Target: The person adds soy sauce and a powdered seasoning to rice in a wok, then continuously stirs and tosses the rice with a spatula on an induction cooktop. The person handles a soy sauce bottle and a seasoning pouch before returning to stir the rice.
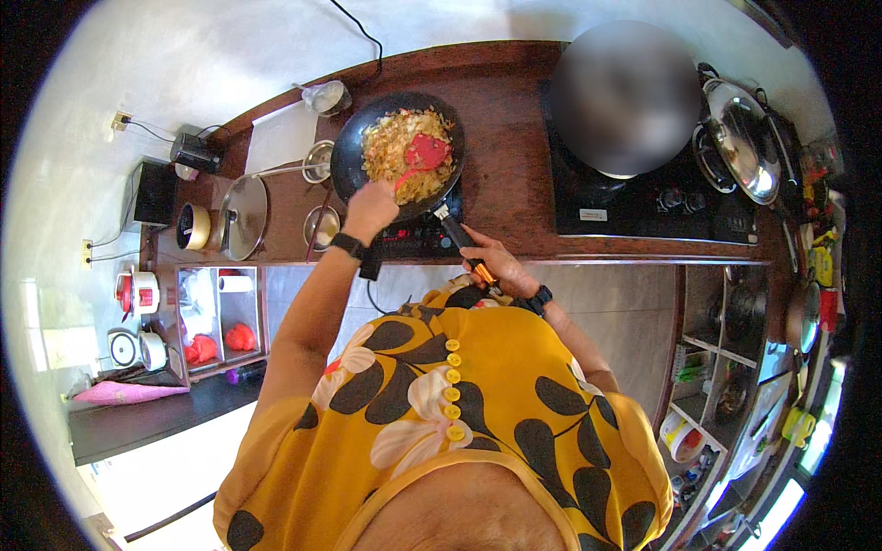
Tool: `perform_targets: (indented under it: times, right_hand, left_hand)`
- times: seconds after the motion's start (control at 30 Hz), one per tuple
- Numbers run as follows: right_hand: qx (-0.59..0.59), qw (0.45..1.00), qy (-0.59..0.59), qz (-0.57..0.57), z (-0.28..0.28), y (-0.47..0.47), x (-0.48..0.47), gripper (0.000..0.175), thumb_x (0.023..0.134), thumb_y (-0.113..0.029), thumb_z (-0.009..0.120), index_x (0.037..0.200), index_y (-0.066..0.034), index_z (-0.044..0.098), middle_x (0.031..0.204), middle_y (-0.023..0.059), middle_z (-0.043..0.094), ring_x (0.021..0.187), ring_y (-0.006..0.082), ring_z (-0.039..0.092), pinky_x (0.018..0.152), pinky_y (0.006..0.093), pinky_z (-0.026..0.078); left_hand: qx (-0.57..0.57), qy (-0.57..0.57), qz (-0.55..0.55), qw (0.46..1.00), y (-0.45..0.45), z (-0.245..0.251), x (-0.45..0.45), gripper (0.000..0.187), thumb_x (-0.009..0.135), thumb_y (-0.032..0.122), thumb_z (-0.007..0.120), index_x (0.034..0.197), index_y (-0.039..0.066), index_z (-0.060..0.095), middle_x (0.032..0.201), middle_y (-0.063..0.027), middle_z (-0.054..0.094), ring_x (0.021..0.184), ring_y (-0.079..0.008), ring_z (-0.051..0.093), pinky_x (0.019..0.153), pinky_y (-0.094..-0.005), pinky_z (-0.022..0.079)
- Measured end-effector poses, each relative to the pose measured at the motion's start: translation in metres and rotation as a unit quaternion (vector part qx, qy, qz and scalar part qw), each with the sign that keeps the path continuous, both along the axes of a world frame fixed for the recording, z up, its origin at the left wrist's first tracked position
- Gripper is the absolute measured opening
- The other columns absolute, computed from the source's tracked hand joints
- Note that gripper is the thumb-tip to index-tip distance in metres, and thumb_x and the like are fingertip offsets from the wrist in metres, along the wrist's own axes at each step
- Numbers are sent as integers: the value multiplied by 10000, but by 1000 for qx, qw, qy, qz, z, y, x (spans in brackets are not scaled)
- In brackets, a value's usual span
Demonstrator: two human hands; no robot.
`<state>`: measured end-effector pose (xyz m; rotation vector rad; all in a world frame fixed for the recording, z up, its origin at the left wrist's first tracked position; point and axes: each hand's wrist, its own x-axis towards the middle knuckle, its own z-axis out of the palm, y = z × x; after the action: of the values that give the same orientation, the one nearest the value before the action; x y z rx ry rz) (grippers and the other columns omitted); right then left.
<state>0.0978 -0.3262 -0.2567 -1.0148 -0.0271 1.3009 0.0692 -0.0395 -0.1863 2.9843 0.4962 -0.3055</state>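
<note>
My left hand (372, 209) grips the handle of a red spatula (427, 153), whose blade rests on a chopped, orange-brown food mixture (386, 148) that looks like fried rice. The food lies in a black frying pan (348, 155) with a black handle with a copper-coloured end section. My right hand (501, 263) is closed round that handle, below and right of the pan. Under the pan is a black portable cooktop (413, 237) with a lit red display. Left of the pan stand a metal bowl (318, 153) with a long-handled utensil in it and a small bowl (322, 229) with chopsticks across it.
A glass lid (244, 217), a round container (193, 227) and a white sheet (281, 136) lie left on the wooden counter (506, 144). A plastic bag (327, 98) is behind. At right are a black built-in hob (586, 200), a blurred area over it and a shiny metal lid (745, 143).
</note>
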Motion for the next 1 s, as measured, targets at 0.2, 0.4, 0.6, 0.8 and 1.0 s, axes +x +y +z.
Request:
perform_targets:
  times: [0.2, 0.4, 0.6, 0.8, 1.0]
  right_hand:
    - [-4, 1000, -10, 1, 4, 0, -1, 719, 1014, -168, 602, 1639, -199, 248, 765, 37, 599, 522, 112, 543, 441, 265, 451]
    - [-10, 1000, 2, -10, 3, 2, -2, 716, 1011, -168, 609, 1635, -196, 259, 773, 37, 597, 524, 111, 543, 441, 262, 445]
    - [-1, 1000, -1, -18, -2, 2, -5, 735, 1004, -169, 620, 1638, -187, 248, 760, 40, 595, 508, 120, 547, 434, 268, 441]
    - [1, 1000, 6, -17, 0, 2, -7, 718, 1009, -163, 608, 1635, -195, 258, 754, 38, 594, 512, 116, 542, 435, 267, 441]
    - [-15, 1000, -2, -10, 7, -1, -5, 716, 1013, -165, 604, 1636, -187, 253, 746, 37, 596, 517, 113, 542, 437, 262, 445]
  left_hand:
    - [90, -9, -35, 995, 13, -3, -7, 147, 843, 109, 598, 876, 44, 725, 828, -226, 723, 797, -390, 735, 717, -498, 591]
    - [24, -58, -62, 996, 11, -6, 15, 179, 877, 136, 573, 899, 38, 721, 850, -221, 727, 838, -406, 731, 735, -519, 583]
    - [82, 22, -51, 995, 20, 13, 12, 228, 900, 174, 557, 914, 25, 729, 899, -230, 730, 876, -397, 729, 766, -513, 590]
    - [11, 52, -41, 998, 17, 5, -5, 184, 832, 125, 599, 906, 5, 718, 895, -239, 726, 848, -429, 719, 760, -528, 580]
    - [28, -4, -55, 998, 32, -4, -9, 200, 861, 134, 562, 929, 4, 698, 884, -243, 715, 860, -442, 704, 771, -554, 564]
